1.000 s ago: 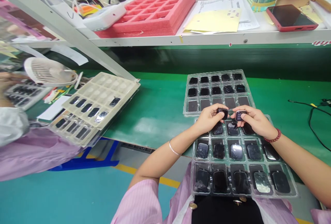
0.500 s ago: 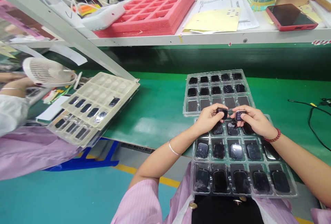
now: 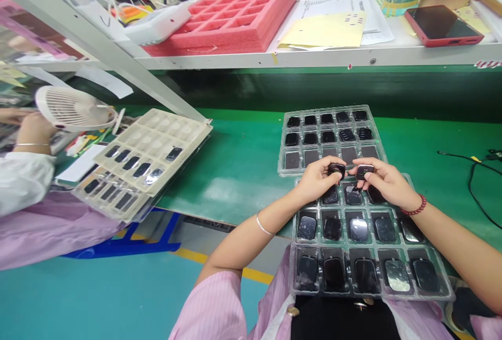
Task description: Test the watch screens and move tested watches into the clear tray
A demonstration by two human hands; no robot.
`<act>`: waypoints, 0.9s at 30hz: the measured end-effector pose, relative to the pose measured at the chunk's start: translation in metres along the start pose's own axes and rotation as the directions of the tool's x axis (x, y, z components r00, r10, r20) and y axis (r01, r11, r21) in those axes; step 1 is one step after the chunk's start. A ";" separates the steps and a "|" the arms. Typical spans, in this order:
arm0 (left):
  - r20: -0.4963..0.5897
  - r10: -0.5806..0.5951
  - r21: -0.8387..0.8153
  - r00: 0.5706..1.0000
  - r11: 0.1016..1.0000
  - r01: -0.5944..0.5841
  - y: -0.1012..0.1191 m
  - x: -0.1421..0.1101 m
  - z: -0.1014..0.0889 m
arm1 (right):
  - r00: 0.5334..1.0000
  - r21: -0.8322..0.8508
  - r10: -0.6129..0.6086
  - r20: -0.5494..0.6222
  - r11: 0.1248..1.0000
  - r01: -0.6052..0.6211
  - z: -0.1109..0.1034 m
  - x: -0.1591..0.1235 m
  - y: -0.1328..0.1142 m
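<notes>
Closely, left hand [image 3: 318,182] pinching watch case [image 3: 336,170], right hand [image 3: 386,182] pinching second case [image 3: 364,171]

My right hand [image 3: 386,183] is lifting its small black display module [image 3: 364,171] slightly higher, a co-worker's hand [image 3: 35,131] is rising beside the white desk fan [image 3: 70,109], and a dark shape [image 3: 466,303] is appearing past my blister tray [image 3: 431,294].

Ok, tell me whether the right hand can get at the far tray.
Probably yes: the right hand is right by the far tray's near edge, with nothing between them. But its grip is pinching a dark piece, which it would likely need to put down first.
</notes>
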State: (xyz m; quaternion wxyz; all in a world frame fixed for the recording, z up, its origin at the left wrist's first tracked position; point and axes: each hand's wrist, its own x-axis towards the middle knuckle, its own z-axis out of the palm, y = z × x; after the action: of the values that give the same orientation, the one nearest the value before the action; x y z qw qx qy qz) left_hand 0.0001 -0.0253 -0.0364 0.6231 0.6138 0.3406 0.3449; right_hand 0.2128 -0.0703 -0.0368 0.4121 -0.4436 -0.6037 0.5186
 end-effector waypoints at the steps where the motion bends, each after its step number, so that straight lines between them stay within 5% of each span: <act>1: -0.005 0.003 -0.003 1.000 1.000 -0.003 0.000 0.000 0.000 | 1.000 -0.005 -0.004 0.004 1.000 0.004 0.000 0.000 0.000; 27: 0.006 0.002 0.017 1.000 1.000 -0.002 0.002 -0.001 -0.001 | 1.000 -0.025 -0.026 0.010 0.999 0.026 -0.001 -0.002 0.003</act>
State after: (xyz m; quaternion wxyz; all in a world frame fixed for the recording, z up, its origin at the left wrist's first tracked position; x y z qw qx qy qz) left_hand -0.0010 -0.0259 -0.0341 0.6186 0.6204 0.3410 0.3409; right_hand 0.2146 -0.0714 -0.0393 0.4102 -0.4386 -0.6178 0.5076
